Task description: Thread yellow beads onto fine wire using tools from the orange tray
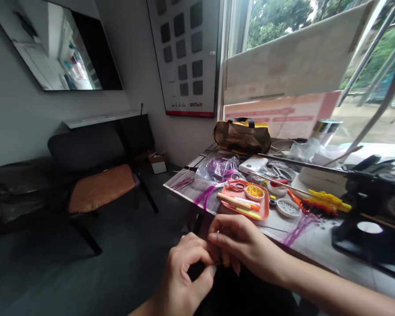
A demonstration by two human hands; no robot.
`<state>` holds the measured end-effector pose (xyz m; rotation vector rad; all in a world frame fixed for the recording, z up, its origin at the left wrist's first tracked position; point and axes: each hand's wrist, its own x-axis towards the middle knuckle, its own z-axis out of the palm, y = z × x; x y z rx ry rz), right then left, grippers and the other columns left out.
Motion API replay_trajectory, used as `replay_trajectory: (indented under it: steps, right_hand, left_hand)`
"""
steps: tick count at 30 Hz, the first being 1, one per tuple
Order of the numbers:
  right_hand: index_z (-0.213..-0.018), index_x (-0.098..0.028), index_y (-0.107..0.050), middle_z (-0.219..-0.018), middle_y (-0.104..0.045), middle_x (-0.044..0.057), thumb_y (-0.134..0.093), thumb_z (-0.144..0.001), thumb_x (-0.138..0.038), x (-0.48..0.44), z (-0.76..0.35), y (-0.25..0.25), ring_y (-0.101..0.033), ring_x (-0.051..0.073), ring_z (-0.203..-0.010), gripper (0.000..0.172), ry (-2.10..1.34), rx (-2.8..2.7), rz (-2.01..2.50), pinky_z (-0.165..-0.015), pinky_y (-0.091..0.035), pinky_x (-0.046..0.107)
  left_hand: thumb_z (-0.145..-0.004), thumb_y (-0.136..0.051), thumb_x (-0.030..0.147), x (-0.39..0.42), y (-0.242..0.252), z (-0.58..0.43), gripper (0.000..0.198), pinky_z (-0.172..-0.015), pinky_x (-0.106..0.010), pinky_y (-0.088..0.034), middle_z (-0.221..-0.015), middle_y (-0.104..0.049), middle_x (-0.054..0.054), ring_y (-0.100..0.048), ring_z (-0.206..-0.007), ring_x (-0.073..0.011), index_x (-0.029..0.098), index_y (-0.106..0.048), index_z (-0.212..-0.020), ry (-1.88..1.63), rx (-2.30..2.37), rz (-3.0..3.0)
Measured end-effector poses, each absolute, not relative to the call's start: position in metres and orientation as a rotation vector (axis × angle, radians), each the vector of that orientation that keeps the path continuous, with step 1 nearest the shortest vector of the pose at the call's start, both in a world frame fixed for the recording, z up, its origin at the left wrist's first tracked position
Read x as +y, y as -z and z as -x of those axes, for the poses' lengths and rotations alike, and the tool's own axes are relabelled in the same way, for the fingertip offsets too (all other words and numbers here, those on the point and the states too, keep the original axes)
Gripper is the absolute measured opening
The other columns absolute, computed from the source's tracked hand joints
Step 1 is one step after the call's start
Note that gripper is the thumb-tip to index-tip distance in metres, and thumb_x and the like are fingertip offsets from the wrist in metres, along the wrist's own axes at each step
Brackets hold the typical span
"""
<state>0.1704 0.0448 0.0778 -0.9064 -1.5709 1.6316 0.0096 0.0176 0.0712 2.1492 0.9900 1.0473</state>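
Observation:
My left hand (184,272) and my right hand (237,243) meet low in the view, just off the near edge of the table (316,245). Both are closed in a pinch, fingertips touching each other over something dark that I cannot make out. Right behind them on the table lies an orange tray (265,210) holding a wooden stick, thin sticks, scissors and a small dish of yellow rubber bands (254,192). Purple strands (204,195) hang over the table edge beside the tray.
A clear bag of purple fibre (217,169), a yellow-and-brown bag (242,134), small white dishes, a yellow-orange tool (322,202) and a black stand (368,237) crowd the table. A chair with an orange cushion (100,186) stands left, on dark floor. A window is behind the table.

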Motion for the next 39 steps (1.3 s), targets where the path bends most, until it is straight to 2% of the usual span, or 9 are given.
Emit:
replay_trajectory:
  steps: [3, 6, 9, 14, 18, 27, 34, 36, 39]
  right_hand:
    - [-0.076, -0.017, -0.047, -0.059, -0.051, -0.004, -0.051, -0.084, -0.037, 0.042, -0.175, -0.082, -0.047, 0.008, -0.048, 0.021, -1.509, -1.666, 0.891, -0.044, -0.040, 0.019]
    - [-0.081, -0.018, -0.046, -0.066, -0.053, -0.002, -0.051, -0.080, -0.020, 0.037, -0.178, -0.083, -0.050, 0.011, -0.058, 0.005, -1.297, -1.806, 0.914, -0.053, -0.041, 0.023]
    - [-0.081, -0.018, -0.047, -0.071, -0.055, 0.000, -0.049, -0.076, -0.012, 0.034, -0.178, -0.079, -0.051, 0.013, -0.063, 0.008, -1.189, -1.832, 0.937, -0.056, -0.042, 0.024]
    - [-0.084, -0.017, -0.054, -0.081, -0.058, 0.003, -0.054, -0.075, -0.016, 0.035, -0.178, -0.075, -0.055, 0.015, -0.070, 0.010, -1.138, -1.845, 1.070, -0.062, -0.043, 0.026]
    - [-0.075, -0.016, -0.060, -0.078, -0.059, 0.002, -0.056, -0.077, -0.023, 0.038, -0.177, -0.072, -0.053, 0.017, -0.074, 0.008, -1.203, -1.894, 1.122, -0.069, -0.042, 0.028]
    - [-0.071, -0.015, -0.060, -0.069, -0.056, 0.000, -0.057, -0.073, -0.023, 0.037, -0.169, -0.060, -0.048, 0.015, -0.065, 0.009, -1.362, -1.668, 1.133, -0.063, -0.039, 0.026]
    - [-0.061, -0.015, -0.060, -0.083, -0.056, 0.003, -0.064, -0.065, -0.023, 0.037, -0.163, -0.056, -0.052, 0.016, -0.074, 0.009, -1.558, -1.266, 0.849, -0.065, -0.040, 0.025]
    - [-0.062, -0.016, -0.060, -0.093, -0.054, 0.004, -0.066, -0.065, -0.024, 0.037, -0.165, -0.057, -0.052, 0.016, -0.078, 0.010, -1.583, -1.214, 0.792, -0.065, -0.041, 0.024]
    - [-0.065, -0.017, -0.061, -0.100, -0.053, 0.005, -0.066, -0.067, -0.024, 0.038, -0.174, -0.060, -0.052, 0.017, -0.085, 0.009, -1.544, -1.267, 0.759, -0.069, -0.043, 0.025]
  left_hand:
    - [-0.074, -0.055, 0.009, 0.019, -0.071, -0.008, 0.016, -0.077, -0.027, -0.043, -0.080, -0.062, -0.002, -0.059, -0.080, -0.0155, 0.019, -0.056, -0.062, -1.037, 1.108, -2.003]
    - [-0.074, -0.057, 0.012, 0.020, -0.065, -0.004, 0.015, -0.080, -0.027, -0.042, -0.093, -0.055, -0.004, -0.055, -0.089, -0.0170, 0.019, -0.059, -0.062, -1.116, 1.248, -2.023]
    - [-0.075, -0.057, 0.013, 0.023, -0.058, -0.002, 0.014, -0.077, -0.027, -0.043, -0.094, -0.051, -0.004, -0.053, -0.086, -0.0168, 0.020, -0.060, -0.062, -1.177, 1.319, -2.090]
    - [-0.076, -0.055, 0.009, 0.023, -0.055, -0.002, 0.015, -0.073, -0.031, -0.045, -0.093, -0.050, -0.004, -0.049, -0.084, -0.0180, 0.021, -0.063, -0.071, -1.271, 1.338, -2.405]
    - [-0.076, -0.054, 0.005, 0.020, -0.056, 0.000, 0.016, -0.071, -0.031, -0.045, -0.092, -0.050, -0.005, -0.048, -0.082, -0.0175, 0.019, -0.062, -0.076, -1.313, 1.287, -2.663]
    - [-0.077, -0.053, 0.003, 0.020, -0.057, 0.000, 0.017, -0.075, -0.032, -0.041, -0.092, -0.050, -0.006, -0.048, -0.083, -0.0175, 0.018, -0.061, -0.076, -1.268, 1.233, -2.809]
    - [-0.074, -0.058, 0.010, 0.024, -0.053, -0.004, 0.013, -0.077, -0.030, -0.042, -0.091, -0.051, -0.004, -0.051, -0.085, -0.0178, 0.019, -0.063, -0.065, -1.171, 1.298, -2.139]
    - [-0.072, -0.061, 0.016, 0.027, -0.052, -0.002, 0.011, -0.080, -0.030, -0.040, -0.090, -0.051, -0.004, -0.052, -0.088, -0.0188, 0.018, -0.063, -0.061, -1.097, 1.261, -1.845]
    - [-0.070, -0.064, 0.023, 0.030, -0.052, 0.001, 0.012, -0.075, -0.029, -0.039, -0.087, -0.051, -0.003, -0.051, -0.083, -0.0183, 0.018, -0.064, -0.059, -1.035, 1.228, -1.537]
